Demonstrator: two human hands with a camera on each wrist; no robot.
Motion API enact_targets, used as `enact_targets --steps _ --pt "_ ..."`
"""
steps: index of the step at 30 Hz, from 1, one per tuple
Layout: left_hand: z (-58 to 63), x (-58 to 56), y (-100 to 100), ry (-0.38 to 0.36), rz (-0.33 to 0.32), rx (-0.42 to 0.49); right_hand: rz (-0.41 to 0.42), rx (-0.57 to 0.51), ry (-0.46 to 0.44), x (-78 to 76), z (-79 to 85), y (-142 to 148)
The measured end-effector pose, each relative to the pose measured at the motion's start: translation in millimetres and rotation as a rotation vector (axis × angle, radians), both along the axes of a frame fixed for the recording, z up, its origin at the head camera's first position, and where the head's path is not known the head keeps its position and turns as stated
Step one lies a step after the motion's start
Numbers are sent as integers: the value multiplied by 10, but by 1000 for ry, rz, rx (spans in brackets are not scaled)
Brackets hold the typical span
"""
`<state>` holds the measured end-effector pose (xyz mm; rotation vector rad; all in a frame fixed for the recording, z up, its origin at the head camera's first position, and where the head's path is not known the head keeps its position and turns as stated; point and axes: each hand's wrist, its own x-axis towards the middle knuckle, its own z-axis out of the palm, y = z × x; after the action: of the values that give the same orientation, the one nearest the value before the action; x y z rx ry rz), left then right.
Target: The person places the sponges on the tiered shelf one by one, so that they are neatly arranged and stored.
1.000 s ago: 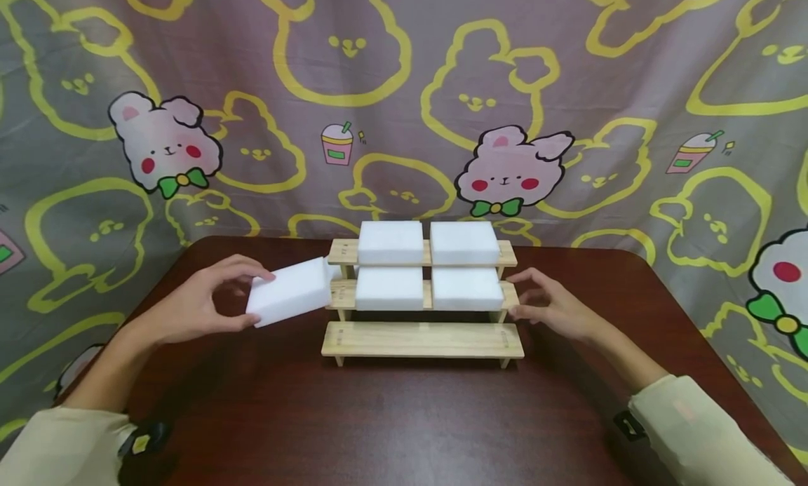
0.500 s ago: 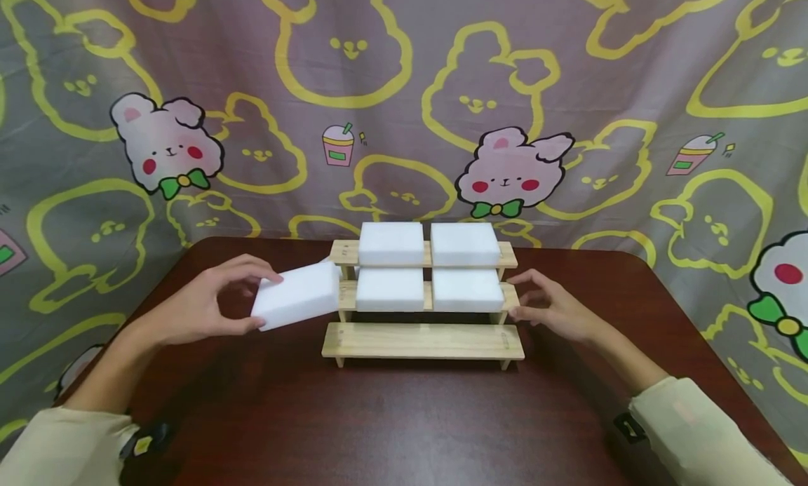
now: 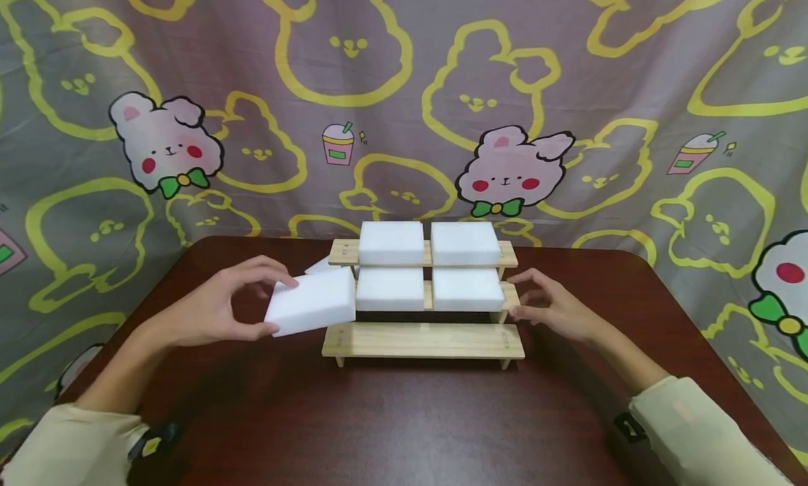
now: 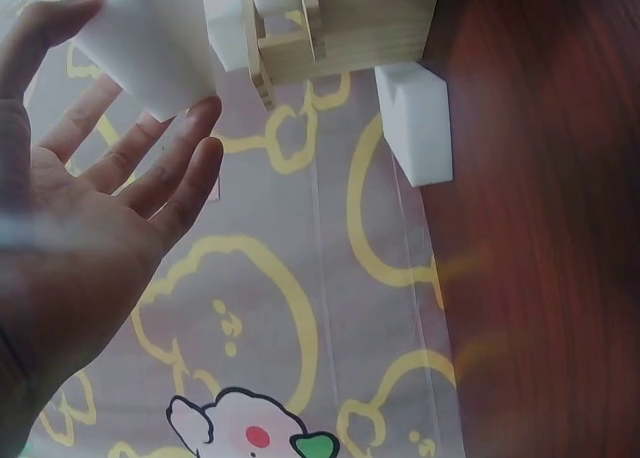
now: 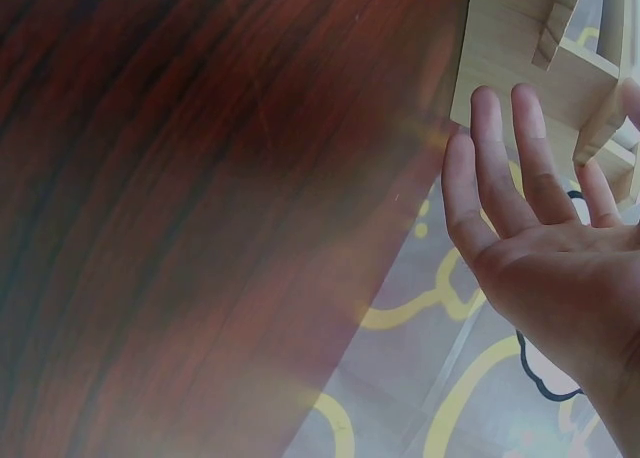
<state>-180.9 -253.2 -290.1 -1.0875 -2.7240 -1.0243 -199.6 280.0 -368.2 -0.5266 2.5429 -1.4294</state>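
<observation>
My left hand point(image 3: 208, 300) pinches a white foam block point(image 3: 313, 301) by its left end, thumb below and fingertips above. The block is slightly tilted, at the left side of a three-tier wooden stand point(image 3: 423, 340), over the left end of the middle shelf and above the bottom one. Two white blocks point(image 3: 391, 243) sit on the top shelf and two more point(image 3: 467, 289) on the middle shelf. My right hand point(image 3: 555, 309) holds the right end of the middle shelf between thumb and forefinger; in the right wrist view its other fingers point(image 5: 487, 128) are extended.
Another white block point(image 4: 418, 123) lies on the table behind the stand's left side, partly hidden in the head view. The dark red-brown table point(image 3: 410, 423) has rounded far corners. A patterned curtain point(image 3: 391, 121) hangs right behind it.
My left hand has carried its block rightward and slightly toward me, from beside the stand to over its left end. The block behind shows more. My right hand stays put.
</observation>
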Motion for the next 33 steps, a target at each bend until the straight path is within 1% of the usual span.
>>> enact_targets --steps 7,14,18,23,28,33 --pt "-26 -23 83 -16 -27 -10 5 -1 2 -3 2 2" --pt "-42 -12 201 -25 -67 35 2 2 -3 1 6 -2" --pt "-40 -11 263 -27 -73 34 4 0 1 5 8 -1" --pt "-38 -15 341 -24 -89 31 1 2 -1 7 9 1" --pt "-52 -25 422 -18 -119 34 1 -1 -4 6 9 4" --pt "-62 -18 514 -6 -127 23 5 -6 -4 2 7 3"
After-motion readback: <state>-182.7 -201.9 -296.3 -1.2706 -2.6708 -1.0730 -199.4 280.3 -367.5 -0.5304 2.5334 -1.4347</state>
